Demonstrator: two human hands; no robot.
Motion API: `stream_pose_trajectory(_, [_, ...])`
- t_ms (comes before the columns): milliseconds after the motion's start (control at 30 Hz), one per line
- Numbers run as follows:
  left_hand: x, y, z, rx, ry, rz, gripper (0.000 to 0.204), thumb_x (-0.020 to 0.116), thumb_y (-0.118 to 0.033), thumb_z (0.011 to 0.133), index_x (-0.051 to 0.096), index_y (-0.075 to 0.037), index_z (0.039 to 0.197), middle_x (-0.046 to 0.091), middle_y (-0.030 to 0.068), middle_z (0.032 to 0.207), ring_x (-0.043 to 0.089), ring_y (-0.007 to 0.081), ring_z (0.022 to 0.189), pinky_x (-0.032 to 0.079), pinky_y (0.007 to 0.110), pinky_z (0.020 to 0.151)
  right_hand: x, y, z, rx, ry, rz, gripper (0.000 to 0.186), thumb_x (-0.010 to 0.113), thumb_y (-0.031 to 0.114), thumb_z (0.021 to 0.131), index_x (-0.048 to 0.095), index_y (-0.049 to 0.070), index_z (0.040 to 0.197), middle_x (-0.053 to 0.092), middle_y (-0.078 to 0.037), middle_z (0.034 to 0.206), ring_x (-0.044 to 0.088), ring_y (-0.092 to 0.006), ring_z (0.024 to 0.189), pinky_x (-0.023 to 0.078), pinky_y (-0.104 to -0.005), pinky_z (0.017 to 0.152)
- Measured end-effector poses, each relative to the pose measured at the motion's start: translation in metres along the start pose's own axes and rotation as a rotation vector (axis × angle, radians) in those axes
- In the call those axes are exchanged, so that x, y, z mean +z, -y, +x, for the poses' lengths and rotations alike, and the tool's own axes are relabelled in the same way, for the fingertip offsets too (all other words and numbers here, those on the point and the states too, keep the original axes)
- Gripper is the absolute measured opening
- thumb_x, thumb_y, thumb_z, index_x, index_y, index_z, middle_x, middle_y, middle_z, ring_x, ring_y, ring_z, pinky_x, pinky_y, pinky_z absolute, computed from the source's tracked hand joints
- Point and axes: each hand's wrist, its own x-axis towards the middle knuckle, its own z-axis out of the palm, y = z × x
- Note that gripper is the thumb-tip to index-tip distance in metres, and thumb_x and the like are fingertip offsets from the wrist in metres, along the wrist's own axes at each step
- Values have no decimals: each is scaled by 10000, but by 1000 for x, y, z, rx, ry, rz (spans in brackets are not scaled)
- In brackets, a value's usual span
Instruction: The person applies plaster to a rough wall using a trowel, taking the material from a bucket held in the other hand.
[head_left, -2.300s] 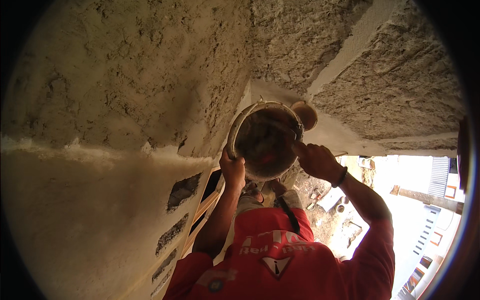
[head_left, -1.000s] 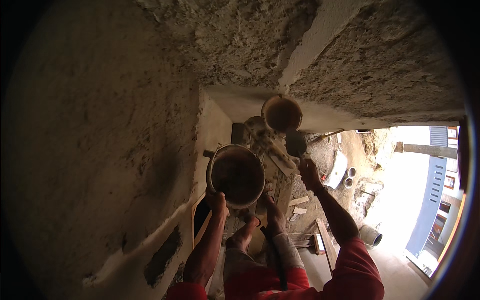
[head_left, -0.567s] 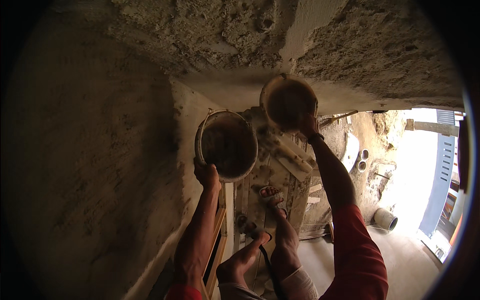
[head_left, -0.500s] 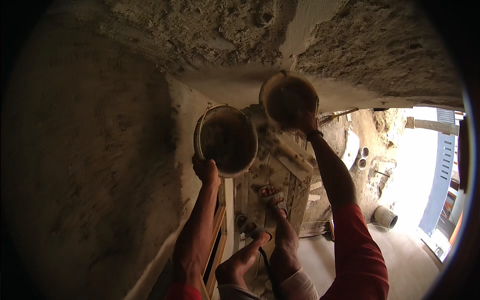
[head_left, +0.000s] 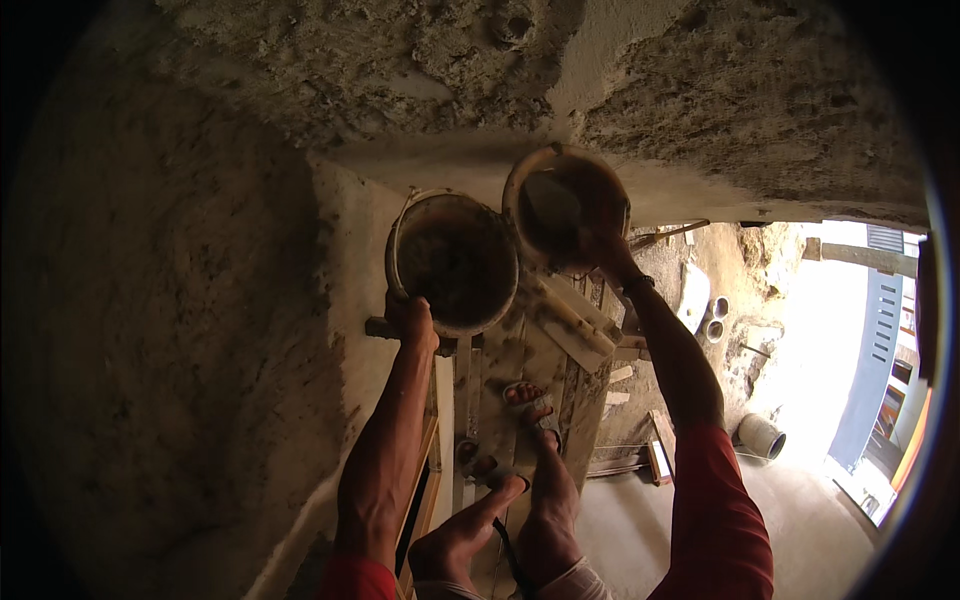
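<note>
Buckets are in both hands, raised in front of the rough wall. The left hand is curled tight around the lower rim of the larger bucket, fingers wrapped over the edge, mouth of the bucket turned toward the camera and dark inside. The right hand is closed on the lower right rim of the smaller bowl-shaped pan, which sits just beside the bucket, up and to its right, their rims nearly touching.

Half a second ago the two vessels stood in almost the same place; since then the bucket has come a little lower and nearer the pan, and the left forearm has barely shifted. A second ago the pan was higher and apart, with neither hand clearly on it, and the bucket was gripped lower down; well before that only one vessel was held overhead with both hands.

Below the hands, bare feet stand on wooden planks of a scaffold. Farther out, the plastered wall fills the left and the coarse ceiling the top; pipe ends lie on the ground at the right.
</note>
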Motion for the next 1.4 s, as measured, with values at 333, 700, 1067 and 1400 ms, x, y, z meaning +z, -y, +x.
stream_pose_trajectory(333, [-18, 15, -9, -17, -11, -66, 398, 511, 105, 720, 545, -29, 1093, 521, 38, 986, 491, 158, 858, 382, 263, 777, -38, 153, -48, -215, 43, 16, 270, 583, 86, 855, 622, 79, 1122, 624, -170, 1041, 644, -365, 892, 530, -411, 790])
stream_pose_trajectory(700, [-101, 6, -63, 97, 36, -285, 295, 483, 114, 723, 527, -55, 960, 419, -6, 806, 405, 105, 679, 373, 247, 602, -41, 272, -94, -136, 315, -242, 316, 514, 100, 866, 550, 111, 1179, 534, -204, 956, 610, -406, 868, 504, -532, 726])
stream_pose_trajectory(1067, [-184, -70, -202, 323, -52, -265, 528, 499, 136, 787, 515, -14, 1294, 574, 81, 1038, 555, 174, 889, 467, 301, 767, -100, 417, -74, -367, 450, -616, 330, 629, 199, 806, 596, 31, 1088, 658, -175, 805, 662, -335, 754, 566, -411, 635])
stream_pose_trajectory(1400, [-277, -102, -285, 237, -18, -313, 589, 493, 121, 727, 487, 21, 1307, 557, 113, 1135, 533, 201, 989, 398, 278, 847, -172, 462, -110, 417, 1161, 323, 255, 720, 179, 853, 600, 73, 1052, 553, 2, 649, 484, -69, 481, 408, -232, 410])
